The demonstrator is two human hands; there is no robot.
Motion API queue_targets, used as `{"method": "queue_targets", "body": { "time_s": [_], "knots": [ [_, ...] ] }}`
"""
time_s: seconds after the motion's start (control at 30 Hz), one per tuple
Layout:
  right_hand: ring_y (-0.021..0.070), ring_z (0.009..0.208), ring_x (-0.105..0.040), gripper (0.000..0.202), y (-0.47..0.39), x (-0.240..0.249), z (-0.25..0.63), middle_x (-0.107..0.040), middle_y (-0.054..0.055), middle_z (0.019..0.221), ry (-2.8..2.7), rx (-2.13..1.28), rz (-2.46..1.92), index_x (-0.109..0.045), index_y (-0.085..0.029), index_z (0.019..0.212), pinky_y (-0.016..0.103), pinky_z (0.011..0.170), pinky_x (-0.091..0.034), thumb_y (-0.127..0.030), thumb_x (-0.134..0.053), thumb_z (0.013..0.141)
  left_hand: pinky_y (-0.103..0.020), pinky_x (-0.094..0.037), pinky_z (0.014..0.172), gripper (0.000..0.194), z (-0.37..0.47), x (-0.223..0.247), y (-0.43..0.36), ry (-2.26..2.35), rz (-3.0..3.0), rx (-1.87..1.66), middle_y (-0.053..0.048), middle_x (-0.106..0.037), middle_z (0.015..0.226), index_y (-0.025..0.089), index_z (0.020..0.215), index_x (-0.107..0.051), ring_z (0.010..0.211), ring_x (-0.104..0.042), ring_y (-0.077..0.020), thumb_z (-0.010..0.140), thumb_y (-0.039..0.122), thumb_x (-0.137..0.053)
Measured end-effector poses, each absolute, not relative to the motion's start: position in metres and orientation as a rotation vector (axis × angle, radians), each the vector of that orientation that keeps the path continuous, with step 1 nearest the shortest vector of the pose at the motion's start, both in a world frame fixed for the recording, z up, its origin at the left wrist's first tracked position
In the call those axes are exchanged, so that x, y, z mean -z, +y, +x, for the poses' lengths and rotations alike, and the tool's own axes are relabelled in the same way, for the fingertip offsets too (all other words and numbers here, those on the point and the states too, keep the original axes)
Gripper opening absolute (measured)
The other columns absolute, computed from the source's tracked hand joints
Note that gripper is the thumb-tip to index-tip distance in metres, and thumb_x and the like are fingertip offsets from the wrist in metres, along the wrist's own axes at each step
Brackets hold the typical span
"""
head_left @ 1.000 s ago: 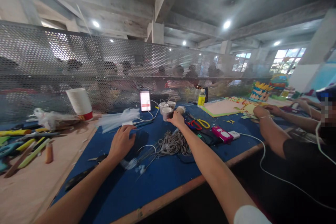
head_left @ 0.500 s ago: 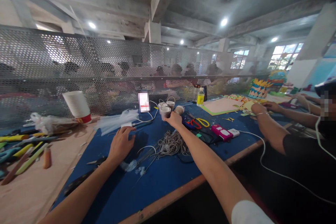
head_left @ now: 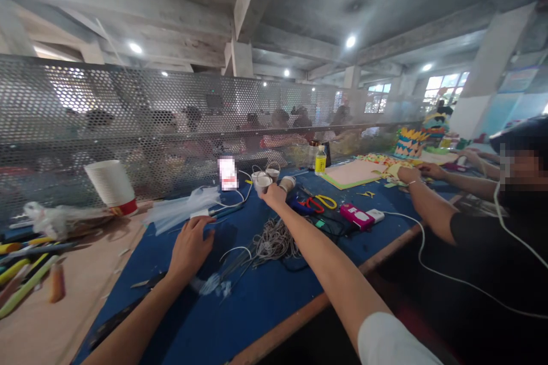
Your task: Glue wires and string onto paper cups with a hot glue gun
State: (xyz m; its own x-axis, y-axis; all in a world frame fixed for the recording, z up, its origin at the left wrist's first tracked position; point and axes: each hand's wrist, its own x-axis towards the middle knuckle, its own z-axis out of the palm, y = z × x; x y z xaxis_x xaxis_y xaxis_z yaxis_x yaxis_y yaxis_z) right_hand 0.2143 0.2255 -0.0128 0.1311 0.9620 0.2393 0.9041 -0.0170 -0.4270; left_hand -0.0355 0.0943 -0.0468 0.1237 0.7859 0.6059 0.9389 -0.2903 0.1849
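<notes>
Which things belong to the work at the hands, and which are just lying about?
At the hands:
- right hand, fingers at the small cups; grip unclear
- left hand, nearest the plastic sheet

Apparently just lying about:
- bottle
- paper cups
- pink box

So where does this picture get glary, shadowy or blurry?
In the head view, the ceiling lights glare with hazy halos and the windows look very bright; also in the head view, the left hand throws a soft shadow on the blue tabletop, and people behind the perforated screen look blurred.
</notes>
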Motion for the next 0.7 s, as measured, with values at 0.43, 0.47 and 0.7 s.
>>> {"method": "queue_targets", "body": {
  "time_s": [0.43, 0.47, 0.7],
  "knots": [
    [0.0276, 0.11, -0.066, 0.046, 0.217, -0.013, 0.244, -0.072, 0.014, 0.114, -1.925, -0.129, -1.882, -0.068, -0.016, 0.112, 0.028, 0.085, -0.049, -0.04, -0.077, 0.074, -0.043, -0.047, 0.097, 0.03, -0.035, 0.047, 0.093, -1.692, -2.154, 0.923, -0.012, -0.063, 0.121, 0.019, 0.113, -0.063, 0.111, -0.06, -0.0309, 0.09, 0.026, -0.047],
    [0.027, 0.111, -0.066, 0.044, 0.217, -0.017, 0.248, -0.072, 0.013, 0.115, -1.917, -0.109, -1.871, -0.067, -0.016, 0.115, 0.029, 0.086, -0.049, -0.042, -0.072, 0.079, -0.043, -0.047, 0.097, 0.03, -0.035, 0.048, 0.094, -1.691, -2.154, 0.926, -0.012, -0.063, 0.122, 0.019, 0.113, -0.063, 0.111, -0.06, -0.0308, 0.09, 0.026, -0.047],
    [0.0157, 0.11, -0.065, 0.038, 0.208, -0.041, 0.296, -0.071, 0.005, 0.119, -1.927, -0.034, -1.823, -0.062, -0.022, 0.123, 0.022, 0.084, -0.048, -0.04, -0.036, 0.101, -0.042, -0.046, 0.098, 0.03, -0.039, 0.048, 0.096, -1.692, -2.157, 0.943, -0.011, -0.063, 0.12, 0.019, 0.112, -0.064, 0.109, -0.06, -0.0298, 0.089, 0.025, -0.047]
  ]
}}
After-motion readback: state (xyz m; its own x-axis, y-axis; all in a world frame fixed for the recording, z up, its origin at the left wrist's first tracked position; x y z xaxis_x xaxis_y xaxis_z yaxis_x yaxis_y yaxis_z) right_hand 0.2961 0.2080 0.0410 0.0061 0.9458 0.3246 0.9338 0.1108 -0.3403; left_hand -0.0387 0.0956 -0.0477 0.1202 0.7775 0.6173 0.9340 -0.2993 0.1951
